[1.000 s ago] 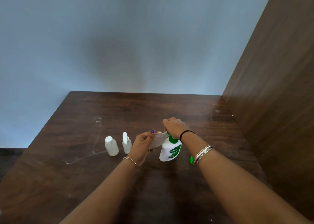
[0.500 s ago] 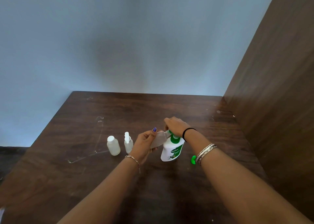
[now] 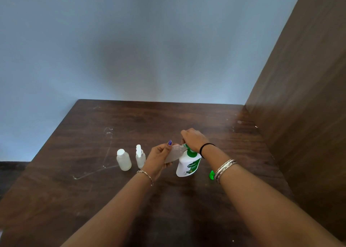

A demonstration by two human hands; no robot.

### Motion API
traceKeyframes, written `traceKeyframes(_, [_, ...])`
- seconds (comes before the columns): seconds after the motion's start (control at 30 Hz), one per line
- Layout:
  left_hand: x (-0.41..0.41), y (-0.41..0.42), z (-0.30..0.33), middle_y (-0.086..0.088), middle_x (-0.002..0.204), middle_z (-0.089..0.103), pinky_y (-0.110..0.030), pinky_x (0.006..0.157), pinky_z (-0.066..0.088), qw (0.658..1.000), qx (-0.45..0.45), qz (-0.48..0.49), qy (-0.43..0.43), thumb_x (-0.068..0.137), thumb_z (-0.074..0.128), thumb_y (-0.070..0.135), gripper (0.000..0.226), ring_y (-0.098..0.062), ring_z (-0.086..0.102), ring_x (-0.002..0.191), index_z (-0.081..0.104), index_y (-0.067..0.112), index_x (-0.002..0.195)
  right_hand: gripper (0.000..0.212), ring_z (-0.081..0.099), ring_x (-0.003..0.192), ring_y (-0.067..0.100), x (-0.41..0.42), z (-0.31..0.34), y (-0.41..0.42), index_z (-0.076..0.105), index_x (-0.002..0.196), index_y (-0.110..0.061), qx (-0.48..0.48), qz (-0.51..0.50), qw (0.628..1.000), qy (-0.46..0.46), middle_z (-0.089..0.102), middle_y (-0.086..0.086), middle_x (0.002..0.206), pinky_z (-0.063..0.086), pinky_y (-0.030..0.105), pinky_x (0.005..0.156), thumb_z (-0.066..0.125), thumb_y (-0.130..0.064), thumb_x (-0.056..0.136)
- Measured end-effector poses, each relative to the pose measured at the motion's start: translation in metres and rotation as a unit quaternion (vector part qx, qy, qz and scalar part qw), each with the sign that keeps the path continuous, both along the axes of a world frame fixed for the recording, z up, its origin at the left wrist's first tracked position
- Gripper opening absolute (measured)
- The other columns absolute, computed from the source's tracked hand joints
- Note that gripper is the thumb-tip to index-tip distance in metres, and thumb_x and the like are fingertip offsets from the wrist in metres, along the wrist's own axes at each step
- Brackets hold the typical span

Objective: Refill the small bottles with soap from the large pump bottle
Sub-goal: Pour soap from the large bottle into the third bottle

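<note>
While the large pump bottle (image 3: 188,165) stands upright on the wooden table (image 3: 93,172), the right hand (image 3: 194,140) lies over its pump head, fingers curled down on it. The left hand (image 3: 159,157) grips a small clear bottle (image 3: 173,153), tilted with its mouth at the pump's nozzle. Two more small bottles, one capped (image 3: 123,159) and one with a spray top (image 3: 140,157), stand just left. A green cap (image 3: 211,175) lies right of the pump bottle.

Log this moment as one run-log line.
phase: filling | left hand: holds small bottle tilted at spout | right hand: on pump bottle top | two bottles waiting
</note>
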State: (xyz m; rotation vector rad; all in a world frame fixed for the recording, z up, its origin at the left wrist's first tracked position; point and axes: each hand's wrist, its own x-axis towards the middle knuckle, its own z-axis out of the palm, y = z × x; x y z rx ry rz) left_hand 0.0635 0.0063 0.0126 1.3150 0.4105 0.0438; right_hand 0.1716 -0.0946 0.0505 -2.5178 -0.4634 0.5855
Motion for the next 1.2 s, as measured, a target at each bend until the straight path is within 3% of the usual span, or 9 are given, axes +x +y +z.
traceKeyframes(0.1, [-0.0012,0.0001,-0.0027,-0.002,0.093,0.057,-0.021,0.054,0.044,1.000,-0.003,-0.002,0.003,0.093,0.043,0.034,0.029,-0.012,0.049,0.079,0.066,0.015,0.089,0.031,0.055,0.082,0.028,-0.0029,-0.0020,-0.0016,0.050,0.065,-0.020,-0.009,-0.004,0.999,-0.034,0.061,0.011,0.093,0.043,0.037,0.074,0.029,-0.031,0.085])
traceKeyframes(0.27, [0.0006,-0.0001,0.0008,-0.002,0.090,0.058,-0.020,0.052,0.044,1.000,-0.009,-0.003,-0.009,0.093,0.042,0.033,0.030,-0.011,0.050,0.077,0.065,0.015,0.089,0.039,0.057,0.082,0.026,0.0041,0.0052,0.0017,0.059,0.083,-0.013,-0.010,0.011,1.000,0.023,0.064,0.013,0.096,0.044,0.037,0.079,0.028,-0.036,0.088])
traceKeyframes(0.5, [0.0001,0.0023,-0.0052,-0.004,0.099,0.056,-0.023,0.055,0.044,1.000,-0.003,-0.004,0.005,0.090,0.045,0.037,0.029,-0.014,0.049,0.083,0.066,0.017,0.088,0.034,0.055,0.078,0.028,-0.0018,-0.0005,0.0011,0.050,0.065,-0.018,-0.017,-0.007,0.999,-0.037,0.060,0.012,0.086,0.041,0.034,0.072,0.031,-0.032,0.089])
traceKeyframes(0.67, [0.0024,-0.0006,-0.0020,-0.004,0.092,0.056,-0.019,0.051,0.045,1.000,-0.018,-0.001,0.000,0.092,0.043,0.036,0.030,-0.013,0.050,0.080,0.064,0.015,0.089,0.033,0.056,0.088,0.028,0.0037,0.0062,0.0028,0.054,0.083,-0.012,-0.026,0.037,0.999,0.017,0.061,0.014,0.101,0.043,0.039,0.081,0.026,-0.026,0.093])
traceKeyframes(0.87, [0.0003,0.0022,-0.0083,-0.008,0.105,0.054,-0.024,0.055,0.043,1.000,-0.015,0.005,0.016,0.091,0.044,0.036,0.029,-0.016,0.048,0.084,0.064,0.015,0.090,0.032,0.053,0.080,0.026,-0.0004,0.0021,0.0019,0.051,0.069,-0.017,-0.038,0.016,0.998,-0.041,0.058,0.009,0.088,0.039,0.033,0.071,0.029,-0.028,0.090])
traceKeyframes(1.0, [0.0012,0.0002,-0.0049,-0.006,0.097,0.055,-0.020,0.052,0.044,1.000,-0.025,0.006,0.006,0.091,0.044,0.035,0.030,-0.014,0.048,0.079,0.063,0.013,0.088,0.031,0.055,0.081,0.024,0.0042,0.0054,0.0038,0.046,0.069,-0.021,-0.049,0.064,0.997,-0.002,0.061,0.011,0.098,0.043,0.037,0.075,0.024,-0.032,0.088])
traceKeyframes(1.13, [0.0027,0.0008,-0.0049,-0.006,0.097,0.056,-0.020,0.051,0.044,1.000,-0.008,0.000,0.002,0.091,0.044,0.035,0.030,-0.013,0.048,0.080,0.064,0.012,0.090,0.030,0.055,0.091,0.031,0.0003,0.0062,0.0016,0.054,0.084,-0.007,-0.053,0.062,0.996,-0.025,0.059,0.015,0.103,0.045,0.039,0.081,0.028,-0.017,0.094])
traceKeyframes(1.2, [0.0015,0.0026,-0.0075,-0.007,0.099,0.055,-0.021,0.052,0.044,1.000,-0.003,0.001,0.009,0.090,0.045,0.036,0.031,-0.014,0.048,0.081,0.065,0.013,0.092,0.030,0.053,0.090,0.030,-0.0013,0.0014,0.0002,0.053,0.077,-0.011,-0.064,0.056,0.994,-0.063,0.058,0.013,0.103,0.042,0.036,0.077,0.029,-0.016,0.093])
